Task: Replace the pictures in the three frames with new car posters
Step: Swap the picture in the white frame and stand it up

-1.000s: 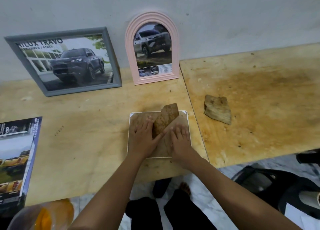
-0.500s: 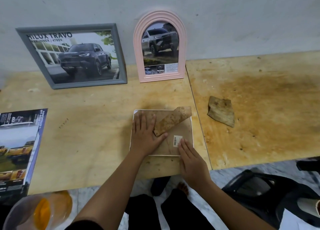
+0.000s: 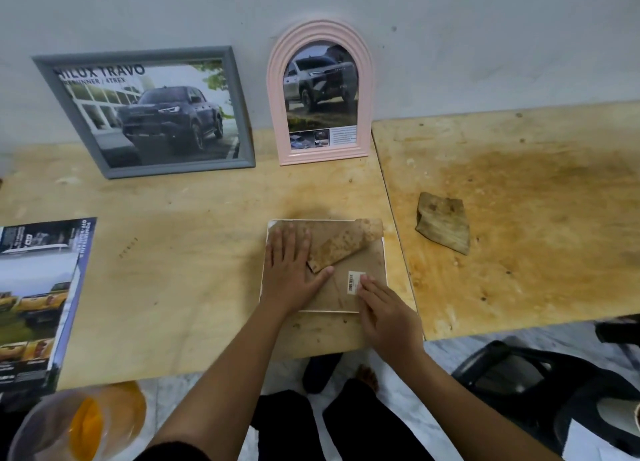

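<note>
Lying face down near the 6 o'clock edge of the desk [image 3: 194,218]: a small white-edged frame [image 3: 325,266], brown backing board up, barcode sticker [image 3: 354,281] showing. Hinged off the backing, a stained easel flap [image 3: 341,244], angled toward 1 o'clock. Left hand [image 3: 292,271] spread flat, palm down on the board's 9 o'clock half, thumb touching the flap's lower tip; gripping nothing. Right hand [image 3: 388,313] open, fingertips [image 3: 367,282] pressing at the sticker, around 5 o'clock of the frame; likewise holding nothing. Probably light and stiff overall, with thin fibreboard that bows if pried hard and, likely, glass underneath, so fragile. Best taken by the rim edges, not by the flap, which looks soft and worn. Leaning on the wall at 12 o'clock: grey frame [image 3: 242,114] and pink arched frame [image 3: 275,89], both already showing car posters. Spare brochure [image 3: 38,287] at 9 o'clock; loose brown scrap [image 3: 445,223] at 3 o'clock.
</note>
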A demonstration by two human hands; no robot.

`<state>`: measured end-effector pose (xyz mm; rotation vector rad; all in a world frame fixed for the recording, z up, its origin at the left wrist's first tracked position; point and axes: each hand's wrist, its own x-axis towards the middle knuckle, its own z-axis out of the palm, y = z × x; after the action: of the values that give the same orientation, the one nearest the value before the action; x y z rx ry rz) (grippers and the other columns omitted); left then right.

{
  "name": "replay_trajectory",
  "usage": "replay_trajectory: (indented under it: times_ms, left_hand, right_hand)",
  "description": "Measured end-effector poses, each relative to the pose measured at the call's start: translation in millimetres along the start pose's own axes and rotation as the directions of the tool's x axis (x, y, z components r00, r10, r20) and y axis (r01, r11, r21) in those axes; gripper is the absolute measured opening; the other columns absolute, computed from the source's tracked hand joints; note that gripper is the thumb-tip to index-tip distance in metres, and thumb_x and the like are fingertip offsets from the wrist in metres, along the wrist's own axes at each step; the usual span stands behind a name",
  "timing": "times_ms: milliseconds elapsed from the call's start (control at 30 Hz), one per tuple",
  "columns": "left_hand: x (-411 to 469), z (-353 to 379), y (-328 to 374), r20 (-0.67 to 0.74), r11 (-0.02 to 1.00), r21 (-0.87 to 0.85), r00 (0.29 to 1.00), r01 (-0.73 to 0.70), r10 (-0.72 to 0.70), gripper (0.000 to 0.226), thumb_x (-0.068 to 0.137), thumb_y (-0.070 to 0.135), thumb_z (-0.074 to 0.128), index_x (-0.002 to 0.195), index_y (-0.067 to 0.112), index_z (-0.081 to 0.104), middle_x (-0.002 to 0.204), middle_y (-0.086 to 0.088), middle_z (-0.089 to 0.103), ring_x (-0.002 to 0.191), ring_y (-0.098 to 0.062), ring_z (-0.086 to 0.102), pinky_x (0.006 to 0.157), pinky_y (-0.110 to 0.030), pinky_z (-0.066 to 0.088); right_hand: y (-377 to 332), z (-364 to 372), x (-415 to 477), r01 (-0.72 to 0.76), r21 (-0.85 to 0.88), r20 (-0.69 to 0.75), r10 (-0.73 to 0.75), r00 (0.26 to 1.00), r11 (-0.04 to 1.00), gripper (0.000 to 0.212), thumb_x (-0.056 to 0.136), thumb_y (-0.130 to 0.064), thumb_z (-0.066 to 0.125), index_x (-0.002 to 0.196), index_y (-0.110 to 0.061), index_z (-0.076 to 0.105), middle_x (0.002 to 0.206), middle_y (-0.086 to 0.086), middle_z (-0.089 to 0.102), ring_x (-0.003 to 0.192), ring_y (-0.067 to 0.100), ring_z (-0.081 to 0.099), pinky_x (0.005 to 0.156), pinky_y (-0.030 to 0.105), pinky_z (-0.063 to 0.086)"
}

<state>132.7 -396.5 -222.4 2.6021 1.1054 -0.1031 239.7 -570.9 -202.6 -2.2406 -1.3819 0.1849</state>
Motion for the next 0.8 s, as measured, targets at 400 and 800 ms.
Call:
replay_trajectory:
  times_ms: [400, 800]
  left_hand:
    - [-38, -30, -28, -0.137, 0.783, -0.573, 0.913, 0.243, -0.384, 0.028, 0.082, -0.002, 0.055, 0.109, 0.002, 0.061, 0.101, -0.013, 0.062, 0.097, -0.029, 0.055, 0.081, -0.031, 0.039]
    - [-49, -22, 15, -0.156, 0.64, -0.62, 0.728, 0.454, -0.668, 0.013, 0.076, -0.007, 0.047, 0.079, -0.006, 0.059, 0.078, -0.012, 0.042, 0.075, -0.037, 0.05, 0.062, -0.03, 0.03]
  right_hand:
    - [-3, -9, 62, -0.681, 0.307, 0.154, 0.672, 0.725, 0.665, 0.028, 0.08, -0.007, 0.055, 0.108, -0.007, 0.058, 0.112, 0.014, 0.049, 0.107, 0.029, 0.044, 0.073, 0.03, 0.033]
    - [-15, -21, 65, -0.739, 0.325, 0.234, 0.707, 0.667, 0.59, 0.026, 0.081, -0.017, 0.057, 0.105, -0.007, 0.06, 0.111, 0.011, 0.046, 0.087, 0.024, 0.051, 0.069, 0.036, 0.046]
